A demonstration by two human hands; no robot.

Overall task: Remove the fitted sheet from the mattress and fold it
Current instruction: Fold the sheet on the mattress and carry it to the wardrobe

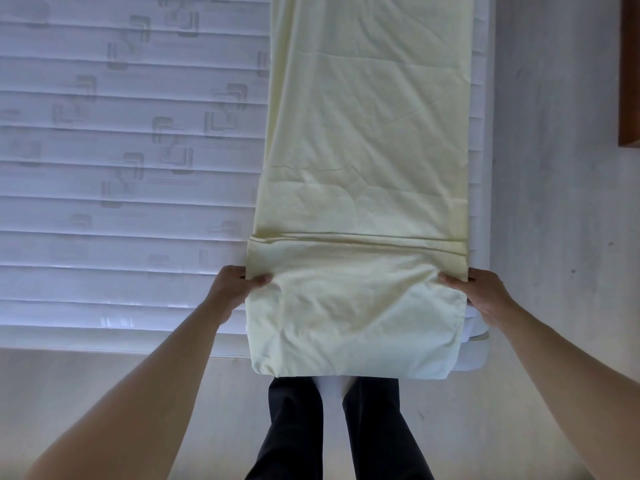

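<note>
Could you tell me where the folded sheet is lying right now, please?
In the head view, the pale yellow sheet lies as a long strip along the bare mattress's right side, its near end gripped by both hands.

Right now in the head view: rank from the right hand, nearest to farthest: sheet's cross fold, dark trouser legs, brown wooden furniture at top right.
From the right hand, which pinches the sheet's right edge:
1. Cross fold: just above and left of the hand, across the sheet.
2. Dark trouser legs: below and left, under the hanging end.
3. Brown wooden furniture: far top right corner, beyond the floor strip.
</note>
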